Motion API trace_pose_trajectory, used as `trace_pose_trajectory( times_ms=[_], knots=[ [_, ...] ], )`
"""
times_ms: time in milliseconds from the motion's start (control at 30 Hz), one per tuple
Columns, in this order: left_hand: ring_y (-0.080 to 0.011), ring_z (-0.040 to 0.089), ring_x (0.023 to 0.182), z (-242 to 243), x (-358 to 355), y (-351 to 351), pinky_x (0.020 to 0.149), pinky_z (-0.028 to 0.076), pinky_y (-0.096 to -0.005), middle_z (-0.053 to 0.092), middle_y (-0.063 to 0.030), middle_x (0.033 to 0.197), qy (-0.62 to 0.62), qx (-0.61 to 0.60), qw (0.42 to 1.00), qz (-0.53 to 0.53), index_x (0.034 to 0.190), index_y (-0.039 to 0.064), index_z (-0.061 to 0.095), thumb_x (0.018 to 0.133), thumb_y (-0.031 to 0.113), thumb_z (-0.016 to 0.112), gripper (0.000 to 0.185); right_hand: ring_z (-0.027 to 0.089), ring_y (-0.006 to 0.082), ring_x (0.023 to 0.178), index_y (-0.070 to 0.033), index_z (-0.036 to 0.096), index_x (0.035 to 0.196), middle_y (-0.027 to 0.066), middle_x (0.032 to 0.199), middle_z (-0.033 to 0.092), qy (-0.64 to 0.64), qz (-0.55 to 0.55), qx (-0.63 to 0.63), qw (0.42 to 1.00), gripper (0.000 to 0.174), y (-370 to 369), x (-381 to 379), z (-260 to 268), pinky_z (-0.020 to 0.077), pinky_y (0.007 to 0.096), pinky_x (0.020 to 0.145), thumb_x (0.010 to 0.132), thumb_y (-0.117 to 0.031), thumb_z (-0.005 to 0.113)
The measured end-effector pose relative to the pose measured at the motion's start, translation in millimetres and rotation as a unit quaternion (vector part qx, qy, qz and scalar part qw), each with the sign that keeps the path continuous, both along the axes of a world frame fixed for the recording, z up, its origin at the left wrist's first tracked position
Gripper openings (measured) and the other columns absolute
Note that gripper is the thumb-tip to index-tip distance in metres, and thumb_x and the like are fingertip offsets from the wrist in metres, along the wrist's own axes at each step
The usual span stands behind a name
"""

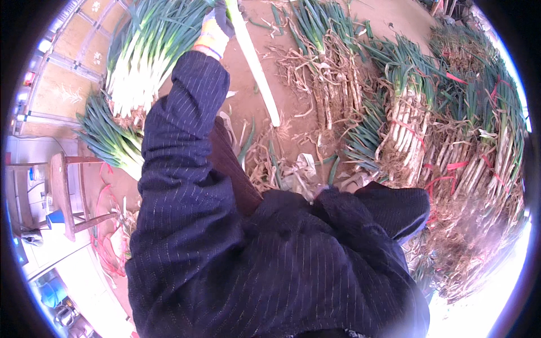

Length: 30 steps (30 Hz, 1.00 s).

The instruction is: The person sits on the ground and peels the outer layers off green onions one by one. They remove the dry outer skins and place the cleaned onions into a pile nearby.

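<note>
At the top of the view, my left hand [214, 31] wears a yellowish-white and dark work glove and grips the upper part of one large green onion [253, 63]. Its bare white stalk slants down to a tuft of roots over the dirt floor. Left of this hand is a heap of clean green onions [137, 67] with white stalks and green leaves. My right hand is out of view; its dark pinstriped sleeve [338, 205] bends in front of my body. Loose dry peelings and leaves [274, 164] lie before me.
Unpeeled green onions [334, 84] lie loose ahead to the right. Several bundles tied with red strips [405, 126] fill the right side. More clean onions [114, 135] lie at left, near a wooden stool [63, 194] and tangled red ribbon [101, 241]. Patterned panels [63, 84] stand at upper left.
</note>
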<state>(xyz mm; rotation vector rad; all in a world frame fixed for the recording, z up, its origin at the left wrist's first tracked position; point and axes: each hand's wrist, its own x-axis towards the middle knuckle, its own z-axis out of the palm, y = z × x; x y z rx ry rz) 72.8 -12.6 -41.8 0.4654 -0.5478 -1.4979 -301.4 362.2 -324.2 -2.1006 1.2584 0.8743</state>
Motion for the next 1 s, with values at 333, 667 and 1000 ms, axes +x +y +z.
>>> trace_pose_trajectory(
  times_ms=[333, 667, 1000],
  knots=[
    [-0.0209, 0.053, 0.061, 51.9, -34.7, 60.4, 0.058, 0.048, -0.0389, 0.05, -0.005, 0.068, -0.037, -0.017, 0.996, -0.074, 0.088, 0.006, 0.053, 0.085, 0.026, 0.061, 0.022, 0.062, 0.0296, 0.081, -0.011, 0.06, 0.099, 0.0129, 0.09, 0.064, -0.309, -0.209, -0.282, 0.884, 0.027, -114.2, 53.7, 170.4, 0.0484, 0.0397, 0.071, 0.079, -0.029, 0.057],
    [-0.0174, 0.056, 0.061, 61.5, -101.4, 94.1, 0.074, 0.054, -0.0393, 0.051, -0.0031, 0.063, -0.071, 0.025, 0.993, -0.087, 0.078, 0.005, 0.054, 0.08, 0.009, 0.066, 0.012, 0.059, 0.012, 0.071, -0.001, 0.063, 0.093, 0.0074, 0.082, 0.065, -0.62, -0.394, -0.22, 0.641, 0.031, -201.3, 129.9, 315.9, 0.0479, 0.0253, 0.064, 0.072, -0.022, 0.074],
    [-0.0298, 0.061, 0.083, 53.5, -115.0, 100.9, 0.075, 0.054, -0.0393, 0.055, -0.0088, 0.082, -0.083, -0.014, 0.989, -0.125, 0.094, 0.004, 0.052, 0.082, 0.011, 0.062, 0.017, 0.051, 0.0081, 0.055, -0.003, 0.066, 0.088, 0.0023, 0.068, 0.061, -0.65, -0.464, -0.124, 0.588, 0.021, -210.4, 113.1, 291.9, 0.0416, 0.0235, 0.05, 0.077, -0.021, 0.069]
  ],
)
